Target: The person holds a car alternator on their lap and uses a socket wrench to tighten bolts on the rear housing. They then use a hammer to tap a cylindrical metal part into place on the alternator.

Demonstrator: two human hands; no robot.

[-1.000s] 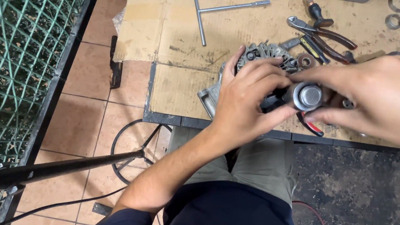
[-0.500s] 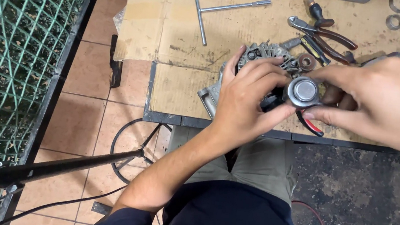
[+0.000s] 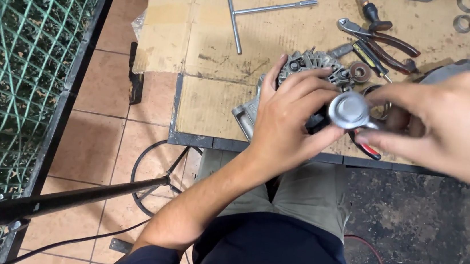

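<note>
left hand [image 3: 287, 123] wraps dark alternator body [image 3: 310, 62] at near edge of cardboard-covered table [image 3: 204, 97]; fingers [image 3: 308, 87] curled over top, thumb below; right hand [image 3: 448, 124] pinches round silver cap part [image 3: 350, 110] between thumb and fingertips, flat face turned up toward camera; part's axis runs roughly toward viewer, long axis hidden by hands; red-handled pliers [image 3: 384, 46], t-shaped wrench [image 3: 247, 10], screwdriver [image 3: 370, 13] lie farther back on cardboard; green mesh [image 3: 17, 71] at left
</note>
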